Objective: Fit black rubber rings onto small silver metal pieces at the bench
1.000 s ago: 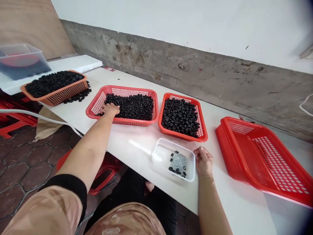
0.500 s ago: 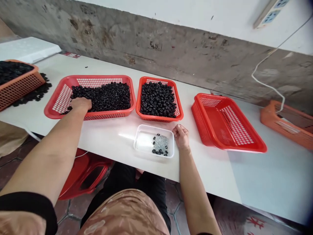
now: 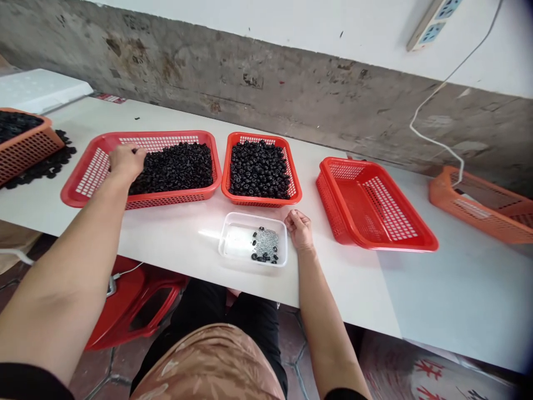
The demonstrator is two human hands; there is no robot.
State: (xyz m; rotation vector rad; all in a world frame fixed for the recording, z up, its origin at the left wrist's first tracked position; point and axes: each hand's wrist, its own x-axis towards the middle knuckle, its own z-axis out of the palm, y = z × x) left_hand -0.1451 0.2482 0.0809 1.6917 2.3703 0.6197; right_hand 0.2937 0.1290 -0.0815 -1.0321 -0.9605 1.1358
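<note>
My left hand (image 3: 125, 159) reaches into a wide red basket (image 3: 83, 189) and rests, fingers curled down, on its heap of small black ring-shaped parts (image 3: 175, 166). My right hand (image 3: 298, 229) lies on the white table (image 3: 183, 233) as a loose fist. It sits beside a clear plastic tub (image 3: 239, 244) that holds a few black parts and small silvery pieces (image 3: 265, 244). A second red basket (image 3: 291, 191) full of black parts stands just beyond the tub.
An empty red basket (image 3: 375, 205) sits to the right, an orange basket (image 3: 478, 203) farther right under a white cable (image 3: 437, 141). At far left is an orange basket (image 3: 25, 147) of black parts with loose ones beside it. A red stool (image 3: 137, 303) stands under the table.
The view has swung to the right. My left hand has moved farther back in the wide basket, over the heap. My right hand stays fisted beside the tub.
</note>
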